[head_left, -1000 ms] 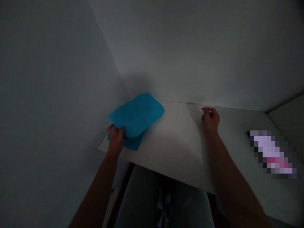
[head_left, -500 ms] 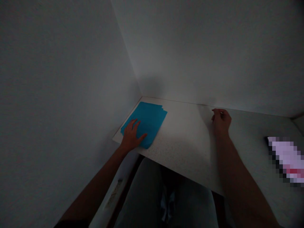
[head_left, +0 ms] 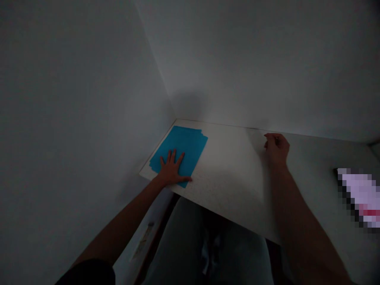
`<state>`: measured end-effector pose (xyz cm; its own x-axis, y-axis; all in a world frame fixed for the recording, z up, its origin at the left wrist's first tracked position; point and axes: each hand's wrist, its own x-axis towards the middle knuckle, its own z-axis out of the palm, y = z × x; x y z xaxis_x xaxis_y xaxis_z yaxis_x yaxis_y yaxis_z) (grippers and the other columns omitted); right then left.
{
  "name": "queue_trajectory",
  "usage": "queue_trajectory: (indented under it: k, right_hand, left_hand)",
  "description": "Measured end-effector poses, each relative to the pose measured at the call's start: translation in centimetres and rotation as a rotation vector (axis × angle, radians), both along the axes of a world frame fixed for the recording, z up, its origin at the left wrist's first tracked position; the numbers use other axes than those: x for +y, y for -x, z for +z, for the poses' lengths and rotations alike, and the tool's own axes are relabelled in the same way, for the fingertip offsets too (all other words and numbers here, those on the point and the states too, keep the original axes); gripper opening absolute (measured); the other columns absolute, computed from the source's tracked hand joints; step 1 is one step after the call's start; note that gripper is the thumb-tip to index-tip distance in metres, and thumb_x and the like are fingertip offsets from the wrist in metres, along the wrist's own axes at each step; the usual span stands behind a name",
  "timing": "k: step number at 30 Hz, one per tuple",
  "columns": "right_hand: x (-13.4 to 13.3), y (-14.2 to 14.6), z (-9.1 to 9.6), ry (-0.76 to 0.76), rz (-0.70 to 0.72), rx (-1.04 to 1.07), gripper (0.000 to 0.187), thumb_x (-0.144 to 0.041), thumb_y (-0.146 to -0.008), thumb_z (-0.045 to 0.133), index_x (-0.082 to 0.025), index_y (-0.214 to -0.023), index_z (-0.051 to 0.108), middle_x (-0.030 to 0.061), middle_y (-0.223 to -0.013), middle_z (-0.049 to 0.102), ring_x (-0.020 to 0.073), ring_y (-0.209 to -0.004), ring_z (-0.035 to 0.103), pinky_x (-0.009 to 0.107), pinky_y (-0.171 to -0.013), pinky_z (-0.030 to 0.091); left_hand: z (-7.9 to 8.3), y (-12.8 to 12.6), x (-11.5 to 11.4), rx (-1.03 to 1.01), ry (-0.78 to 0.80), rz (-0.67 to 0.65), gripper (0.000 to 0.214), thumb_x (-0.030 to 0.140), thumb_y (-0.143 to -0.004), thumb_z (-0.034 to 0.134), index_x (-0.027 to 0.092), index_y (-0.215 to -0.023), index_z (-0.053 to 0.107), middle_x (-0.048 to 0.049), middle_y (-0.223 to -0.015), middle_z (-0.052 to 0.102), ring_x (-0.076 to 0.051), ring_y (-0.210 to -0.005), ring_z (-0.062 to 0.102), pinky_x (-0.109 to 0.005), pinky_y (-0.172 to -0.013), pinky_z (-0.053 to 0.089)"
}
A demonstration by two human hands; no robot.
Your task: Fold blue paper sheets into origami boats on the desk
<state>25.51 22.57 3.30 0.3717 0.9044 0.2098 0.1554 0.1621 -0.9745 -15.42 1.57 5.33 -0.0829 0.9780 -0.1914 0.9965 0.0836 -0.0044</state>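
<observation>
Blue sheets [head_left: 190, 138], stacked slightly unevenly, lie flat at the left end of a white tabletop [head_left: 228, 166]. My left hand [head_left: 171, 168] rests on their near part with its fingers spread, the thumb reaching past the right edge. Over to the right, beside the back wall, my right hand [head_left: 277, 150] is held with its fingers curled and pinched together. Whatever is between those fingertips, if anything, is too small or dark to make out.
A dark-edged flat object [head_left: 360, 196] with a pixelated pinkish face lies at the far right. Walls [head_left: 118, 99] border the tabletop on the left and at the back. My legs [head_left: 184, 241] are under the front edge.
My left hand has spread its fingers wider and moved slightly right on the blue sheets, now lying flatter. My right hand has stayed nearly in place, still pinched.
</observation>
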Motion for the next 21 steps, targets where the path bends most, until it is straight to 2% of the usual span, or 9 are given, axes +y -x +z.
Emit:
queue_trajectory:
  k: [4, 7, 10, 12, 15, 17, 19, 21]
  right_hand:
    - [0.3, -0.2, -0.1, -0.002, 0.023, -0.025, 0.011, -0.03, -0.091, 0.067, -0.019, -0.09, 0.069, -0.0066, -0.06, 0.052, 0.0123, -0.057, 0.046, 0.028, -0.06, 0.036]
    - [0.2, -0.1, 0.6, 0.012, 0.022, -0.033, 0.015, -0.035, -0.09, 0.067, -0.02, -0.086, 0.066, -0.0061, -0.06, 0.052, 0.0132, -0.058, 0.047, 0.029, -0.061, 0.038]
    - [-1.9, 0.4, 2.0, -0.007, 0.019, -0.07, 0.024, -0.044, -0.088, 0.068, -0.022, -0.081, 0.063, -0.0048, -0.061, 0.054, 0.0147, -0.061, 0.051, 0.029, -0.063, 0.042]
    - [-5.1, 0.7, 2.6, -0.06, 0.033, -0.118, 0.03, -0.052, -0.087, 0.067, -0.023, -0.084, 0.065, -0.0035, -0.064, 0.056, 0.016, -0.063, 0.054, 0.03, -0.064, 0.044]
    - [-12.3, 0.9, 2.5, -0.034, 0.271, -0.254, 0.04, -0.062, -0.089, 0.066, -0.022, -0.089, 0.07, -0.0008, -0.068, 0.063, 0.0175, -0.063, 0.057, 0.031, -0.063, 0.046]
    - [-17.2, 0.5, 1.9, 0.023, 0.352, -0.36, 0.044, -0.067, -0.09, 0.067, -0.023, -0.088, 0.073, 0.0019, -0.071, 0.067, 0.0199, -0.067, 0.061, 0.033, -0.065, 0.049]
    - [-21.2, -0.2, 1.1, 0.073, 0.326, -0.381, 0.048, -0.07, -0.091, 0.064, -0.023, -0.087, 0.074, 0.0036, -0.073, 0.07, 0.0226, -0.069, 0.064, 0.035, -0.068, 0.051]
    - [-23.6, -1.1, 0.4, 0.112, 0.283, -0.398, 0.05, -0.072, -0.09, 0.063, -0.024, -0.086, 0.074, 0.0049, -0.075, 0.072, 0.0247, -0.07, 0.066, 0.038, -0.069, 0.053]
  left_hand:
    - [-0.6, 0.0, 0.0, 0.008, -0.071, 0.009, 0.114, 0.093, -0.089, 0.051, 0.031, -0.178, 0.014, -0.0185, -0.184, -0.001, -0.05, -0.169, 0.001, -0.084, -0.126, 0.009]
    - [-1.0, -0.1, 0.0, -0.002, -0.114, 0.025, 0.099, 0.087, -0.097, 0.042, 0.033, -0.177, 0.018, -0.0155, -0.185, 0.003, -0.048, -0.17, 0.005, -0.081, -0.128, 0.01]
    - [-1.1, -0.2, 0.1, -0.022, -0.131, 0.029, 0.095, 0.084, -0.1, 0.039, 0.033, -0.177, 0.022, -0.0157, -0.185, 0.006, -0.048, -0.17, 0.006, -0.081, -0.128, 0.01]
    - [-1.3, -0.3, 0.2, -0.037, -0.146, 0.028, 0.091, 0.082, -0.101, 0.039, 0.032, -0.176, 0.026, -0.017, -0.185, 0.009, -0.046, -0.17, 0.008, -0.081, -0.127, 0.01]
    - [-1.5, -0.4, 0.1, -0.072, -0.191, 0.018, 0.086, 0.078, -0.103, 0.04, 0.03, -0.174, 0.031, -0.0193, -0.184, 0.015, -0.045, -0.17, 0.011, -0.082, -0.126, 0.011]
    - [-1.3, -0.5, 0.1, -0.111, -0.221, 0.018, 0.086, 0.077, -0.102, 0.043, 0.029, -0.173, 0.036, -0.02, -0.183, 0.018, -0.045, -0.17, 0.013, -0.082, -0.126, 0.011]
    - [-0.7, -0.4, 0.5, -0.177, -0.228, 0.07, 0.082, 0.074, -0.102, 0.044, 0.027, -0.169, 0.042, -0.0204, -0.181, 0.026, -0.044, -0.168, 0.02, -0.08, -0.127, 0.015]
    - [0.2, 0.0, 1.1, -0.237, -0.249, 0.174, 0.077, 0.069, -0.104, 0.042, 0.022, -0.164, 0.048, -0.0226, -0.175, 0.038, -0.042, -0.164, 0.032, -0.075, -0.128, 0.023]
